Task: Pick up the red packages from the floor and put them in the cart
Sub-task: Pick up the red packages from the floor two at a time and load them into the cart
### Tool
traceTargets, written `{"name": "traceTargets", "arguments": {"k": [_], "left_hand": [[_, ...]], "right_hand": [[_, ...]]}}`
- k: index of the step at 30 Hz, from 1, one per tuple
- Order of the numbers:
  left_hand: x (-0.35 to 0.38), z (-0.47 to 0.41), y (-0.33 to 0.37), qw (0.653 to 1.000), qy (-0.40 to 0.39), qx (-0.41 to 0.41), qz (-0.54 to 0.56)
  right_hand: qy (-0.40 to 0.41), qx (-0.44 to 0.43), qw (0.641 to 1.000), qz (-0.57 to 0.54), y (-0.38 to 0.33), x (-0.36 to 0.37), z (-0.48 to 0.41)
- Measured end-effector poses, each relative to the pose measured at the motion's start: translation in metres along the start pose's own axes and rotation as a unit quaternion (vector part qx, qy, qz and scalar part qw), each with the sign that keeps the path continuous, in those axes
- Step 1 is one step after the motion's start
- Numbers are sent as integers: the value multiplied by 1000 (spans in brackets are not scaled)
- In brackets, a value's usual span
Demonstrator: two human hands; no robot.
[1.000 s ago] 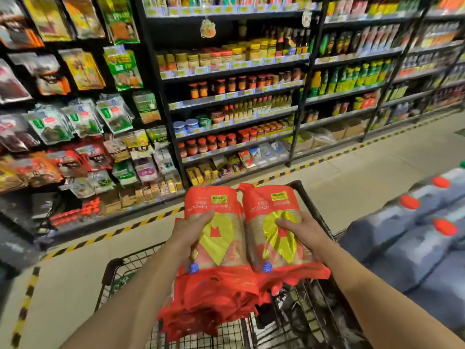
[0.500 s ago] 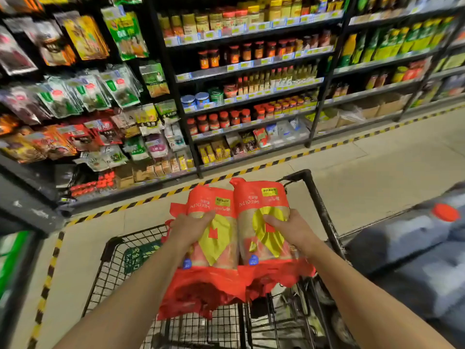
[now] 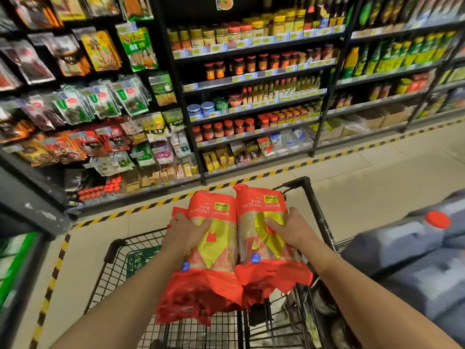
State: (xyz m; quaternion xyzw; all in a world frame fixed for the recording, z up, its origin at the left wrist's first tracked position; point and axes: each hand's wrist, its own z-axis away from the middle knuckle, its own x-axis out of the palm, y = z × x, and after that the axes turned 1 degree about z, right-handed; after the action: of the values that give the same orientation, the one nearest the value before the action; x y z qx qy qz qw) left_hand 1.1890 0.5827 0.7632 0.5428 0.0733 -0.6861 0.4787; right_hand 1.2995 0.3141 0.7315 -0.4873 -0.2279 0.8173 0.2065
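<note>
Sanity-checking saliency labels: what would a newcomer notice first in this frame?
Two red packages come first, side by side at centre and held over the wire cart, with the left hand on one and the right hand on the other. Behind them, shelves crowded with jars and hanging packets fill the upper frame. Grey jugs with red caps sit at the right edge.

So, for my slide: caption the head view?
Left hand and right hand hold stacked red plastic packages above the black wire cart.

Beige tiled floor (image 3: 364, 197) carries wire cart (image 3: 116, 249), shelf racks (image 3: 254, 113), hazard-tape stripe (image 3: 141, 209).
</note>
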Motion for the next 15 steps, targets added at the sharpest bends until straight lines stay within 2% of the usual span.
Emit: {"name": "traceTargets", "arguments": {"k": [3,7,10,15], "left_hand": [[-16,5,-5,1000,6,0,-30],[-48,22,-22,994,62,10,-90],[-80,42,-49,982,114,1,-151],[-139,91,-124,967,192,-78,-148]], "right_hand": [[75,-41,988,126,-19,-11,9],[138,-136,943,271,-71,-15,30],[141,-225,909,322,-118,-3,45],[114,-355,862,344,-202,50,89]]}}
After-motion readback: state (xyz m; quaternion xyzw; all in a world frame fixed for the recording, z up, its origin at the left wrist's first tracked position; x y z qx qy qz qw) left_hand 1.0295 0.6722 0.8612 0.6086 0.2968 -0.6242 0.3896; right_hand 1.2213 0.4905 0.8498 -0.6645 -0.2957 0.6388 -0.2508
